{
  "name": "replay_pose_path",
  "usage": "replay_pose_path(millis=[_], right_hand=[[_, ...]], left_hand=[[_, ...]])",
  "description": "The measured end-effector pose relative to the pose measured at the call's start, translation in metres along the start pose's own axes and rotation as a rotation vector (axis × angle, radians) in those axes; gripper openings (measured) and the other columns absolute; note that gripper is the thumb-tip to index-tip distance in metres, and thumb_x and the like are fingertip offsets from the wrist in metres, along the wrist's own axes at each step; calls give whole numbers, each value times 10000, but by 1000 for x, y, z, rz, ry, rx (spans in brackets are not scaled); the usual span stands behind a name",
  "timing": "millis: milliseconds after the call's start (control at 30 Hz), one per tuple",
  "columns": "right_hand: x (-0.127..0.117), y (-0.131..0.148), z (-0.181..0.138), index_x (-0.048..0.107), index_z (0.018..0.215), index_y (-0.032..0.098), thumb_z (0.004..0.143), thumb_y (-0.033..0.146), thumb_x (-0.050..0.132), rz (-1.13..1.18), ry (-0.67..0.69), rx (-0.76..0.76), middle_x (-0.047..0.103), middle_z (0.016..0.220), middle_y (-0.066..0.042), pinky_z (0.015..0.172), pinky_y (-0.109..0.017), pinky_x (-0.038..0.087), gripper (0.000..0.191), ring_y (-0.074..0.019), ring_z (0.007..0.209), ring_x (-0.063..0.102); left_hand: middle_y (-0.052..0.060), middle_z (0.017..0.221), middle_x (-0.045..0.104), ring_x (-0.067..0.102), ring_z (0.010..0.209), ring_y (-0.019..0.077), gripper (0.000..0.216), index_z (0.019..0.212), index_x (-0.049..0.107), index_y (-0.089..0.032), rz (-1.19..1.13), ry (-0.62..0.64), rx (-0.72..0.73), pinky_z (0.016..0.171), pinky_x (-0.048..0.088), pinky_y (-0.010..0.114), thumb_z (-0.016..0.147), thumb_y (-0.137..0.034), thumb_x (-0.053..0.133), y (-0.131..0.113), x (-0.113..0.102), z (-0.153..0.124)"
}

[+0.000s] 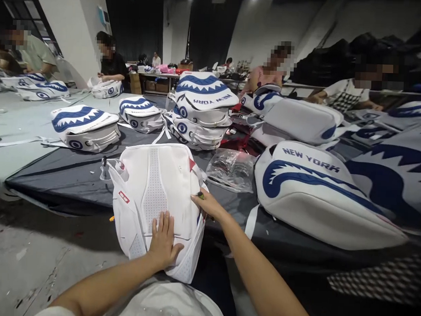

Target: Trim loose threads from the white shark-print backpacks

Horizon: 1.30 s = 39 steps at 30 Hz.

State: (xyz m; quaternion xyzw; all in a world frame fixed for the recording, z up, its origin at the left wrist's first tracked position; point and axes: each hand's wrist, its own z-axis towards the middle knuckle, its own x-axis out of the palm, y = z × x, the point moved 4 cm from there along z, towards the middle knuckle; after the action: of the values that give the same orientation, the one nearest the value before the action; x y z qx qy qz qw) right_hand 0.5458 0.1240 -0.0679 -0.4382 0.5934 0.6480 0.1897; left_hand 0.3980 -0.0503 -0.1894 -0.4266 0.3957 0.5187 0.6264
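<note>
A white backpack (175,175) lies with its dotted back panel and shoulder straps facing up, partly over the table's front edge and close to my body. My left hand (164,244) rests flat on the lower part of that panel, fingers stretched out. At the backpack's right edge is my right hand (209,205), closed round a small dark tool (200,194) with a greenish end; its kind cannot be made out. The thumb of this hand touches the white fabric. A red label (124,197) shows on the left strap.
White-and-blue backpacks stand in a stack (201,116) behind, with a large one (309,193) at the right. A clear plastic bag (231,170) lies on the dark-covered table (78,176). Several people, one in black (112,67), sit around the tables beyond.
</note>
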Motion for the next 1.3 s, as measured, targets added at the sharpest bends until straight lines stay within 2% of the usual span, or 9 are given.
replay_pose_path(millis=[200, 300, 367, 467, 533, 633, 767, 867, 1300], right_hand=[[-28, -9, -25, 657, 913, 157, 798, 421, 558, 268, -84, -54, 703, 794, -43, 676, -298, 483, 304, -202, 727, 627], [-68, -37, -53, 683, 947, 175, 762, 452, 631, 345, -78, -61, 740, 856, -56, 667, -294, 486, 338, -215, 739, 655], [-78, -60, -69, 681, 991, 171, 774, 433, 637, 316, -60, 36, 747, 873, -67, 672, -297, 492, 342, -227, 748, 670], [-67, -82, -88, 654, 1023, 148, 854, 369, 569, 131, -62, 209, 733, 838, -86, 667, -299, 480, 291, -230, 738, 668], [-58, -79, -100, 655, 1041, 148, 899, 349, 554, -114, -52, 271, 719, 805, -90, 629, -291, 441, 266, -232, 720, 659], [-66, -52, -110, 657, 1146, 169, 908, 240, 568, -522, -205, 228, 714, 836, -97, 586, -285, 357, 264, -228, 719, 640], [-87, -5, -92, 658, 1202, 192, 933, 82, 484, -765, -574, -218, 703, 1056, -105, 655, -304, 340, 338, -215, 899, 586], [-83, 3, -56, 707, 972, 162, 969, 99, 462, -853, -533, -440, 683, 991, -111, 668, -326, 303, 253, -228, 899, 510], [-69, 0, -15, 675, 886, 147, 971, 89, 453, -873, -396, -553, 634, 954, -106, 643, -339, 263, 245, -238, 897, 441]], left_hand=[[391, 1562, 232, 215, 1465, 559, 1078, 1515, 348, 26, -53, 61, 125, 1099, 305, 717, 774, -696, 651, -43, -28, 1], [273, 1464, 514, 511, 1358, 407, 772, 1491, 443, -119, -226, -89, 399, 1025, 469, 538, 895, -597, 553, -65, -82, 18], [144, 1248, 704, 656, 1179, 250, 469, 1394, 547, -192, -348, -253, 493, 997, 497, 409, 971, -384, 481, -59, -123, 58], [182, 1446, 562, 459, 1401, 333, 519, 1398, 537, -171, -221, -400, 149, 1136, 351, 529, 957, -444, 510, -17, -154, 158], [210, 1505, 491, 385, 1441, 380, 596, 1425, 511, -146, -147, -274, -69, 1146, 291, 572, 955, -512, 492, 6, -149, 221], [182, 1200, 703, 595, 1191, 362, 515, 1200, 676, -158, -81, -41, -140, 1028, 372, 505, 975, -548, 425, 14, -128, 270], [135, 1041, 735, 629, 1034, 335, 546, 1087, 706, -192, -12, -111, -112, 892, 376, 433, 965, -622, 391, 10, -123, 266], [119, 1042, 733, 620, 1014, 316, 539, 1101, 697, -199, -2, -143, -84, 875, 352, 419, 972, -616, 381, 10, -124, 257], [91, 887, 715, 587, 872, 281, 547, 981, 703, -212, -81, -289, 5, 834, 339, 415, 947, -669, 403, 18, -109, 260]])
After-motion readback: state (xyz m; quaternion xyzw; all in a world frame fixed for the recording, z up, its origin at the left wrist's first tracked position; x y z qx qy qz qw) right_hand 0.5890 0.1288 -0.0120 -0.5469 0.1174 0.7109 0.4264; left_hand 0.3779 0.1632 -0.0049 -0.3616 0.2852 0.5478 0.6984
